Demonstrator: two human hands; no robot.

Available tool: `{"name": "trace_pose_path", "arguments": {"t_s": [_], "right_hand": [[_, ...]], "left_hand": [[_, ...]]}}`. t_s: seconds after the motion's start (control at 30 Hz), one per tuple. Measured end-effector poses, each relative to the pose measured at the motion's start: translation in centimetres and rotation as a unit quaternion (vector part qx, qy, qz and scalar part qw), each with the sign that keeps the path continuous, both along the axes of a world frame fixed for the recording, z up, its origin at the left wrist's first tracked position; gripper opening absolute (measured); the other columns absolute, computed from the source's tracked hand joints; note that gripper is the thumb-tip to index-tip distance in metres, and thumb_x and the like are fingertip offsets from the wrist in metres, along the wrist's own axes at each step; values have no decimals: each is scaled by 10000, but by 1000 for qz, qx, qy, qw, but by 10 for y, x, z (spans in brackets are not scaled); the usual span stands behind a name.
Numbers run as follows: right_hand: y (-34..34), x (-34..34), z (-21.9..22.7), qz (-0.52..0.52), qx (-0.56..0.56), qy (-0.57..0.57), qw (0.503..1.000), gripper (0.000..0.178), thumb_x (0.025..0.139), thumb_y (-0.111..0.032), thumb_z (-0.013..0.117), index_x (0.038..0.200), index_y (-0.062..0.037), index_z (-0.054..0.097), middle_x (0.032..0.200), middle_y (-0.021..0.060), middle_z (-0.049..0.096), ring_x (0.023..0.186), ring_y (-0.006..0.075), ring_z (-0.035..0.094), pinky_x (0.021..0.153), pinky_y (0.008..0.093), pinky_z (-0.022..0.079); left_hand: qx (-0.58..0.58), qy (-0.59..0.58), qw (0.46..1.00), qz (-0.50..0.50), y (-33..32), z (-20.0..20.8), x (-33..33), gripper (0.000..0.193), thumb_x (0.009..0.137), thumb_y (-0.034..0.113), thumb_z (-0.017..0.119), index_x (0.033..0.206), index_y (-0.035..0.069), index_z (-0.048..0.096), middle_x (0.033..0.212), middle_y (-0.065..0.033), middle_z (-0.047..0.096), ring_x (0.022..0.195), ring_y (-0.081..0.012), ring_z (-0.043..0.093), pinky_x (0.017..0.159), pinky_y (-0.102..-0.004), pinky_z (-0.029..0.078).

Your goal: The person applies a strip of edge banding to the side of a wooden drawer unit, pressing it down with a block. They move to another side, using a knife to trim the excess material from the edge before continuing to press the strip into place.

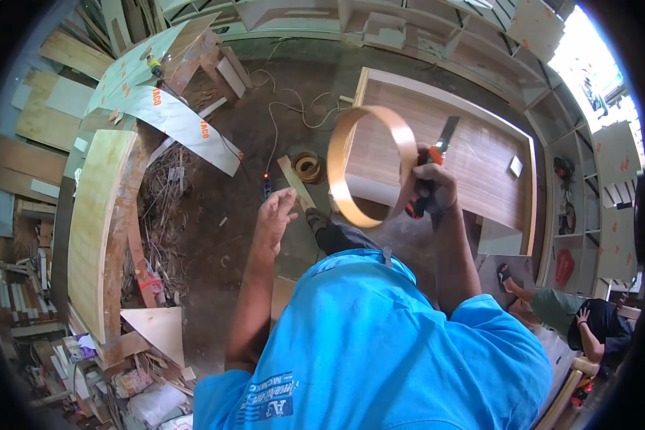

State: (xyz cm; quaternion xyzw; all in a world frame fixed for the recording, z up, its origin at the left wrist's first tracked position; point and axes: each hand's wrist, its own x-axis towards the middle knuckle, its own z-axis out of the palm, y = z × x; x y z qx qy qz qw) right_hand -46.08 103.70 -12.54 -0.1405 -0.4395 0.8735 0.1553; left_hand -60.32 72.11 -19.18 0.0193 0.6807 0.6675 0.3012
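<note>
Right hand (431,188) is raised and clenched just beside the wooden band (371,165); left hand (276,215) hangs open, left of it.

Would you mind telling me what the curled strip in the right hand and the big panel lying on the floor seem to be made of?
The curled strip, held in the right hand along with an orange-handled knife, looks like thin wood veneer or edge banding: pale tan, matte, bending into a loop without cracking. The panel looks like wood-grain board, probably plywood or laminate, with brown streaked grain and a paler raised frame.
</note>
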Motion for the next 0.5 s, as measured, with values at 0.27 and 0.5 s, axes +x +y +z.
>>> {"name": "trace_pose_path", "arguments": {"t_s": [0.27,0.5], "right_hand": [[-1,-72,-40,101,-138,94,981,377,712,-81,645,1060,62,623,692,65,598,391,68,414,397,231,378],[45,-145,-68,-97,-99,170,976,213,702,-45,619,907,11,611,821,131,614,493,79,445,457,222,430]], "left_hand": [[-6,-38,999,6,83,-27,-71,442,894,216,792,1203,-6,568,1028,-127,692,885,-200,705,747,-349,578],[-7,-258,965,52,106,-76,-228,223,928,135,638,1091,-17,636,893,-162,713,738,-287,714,676,-420,610]]}}
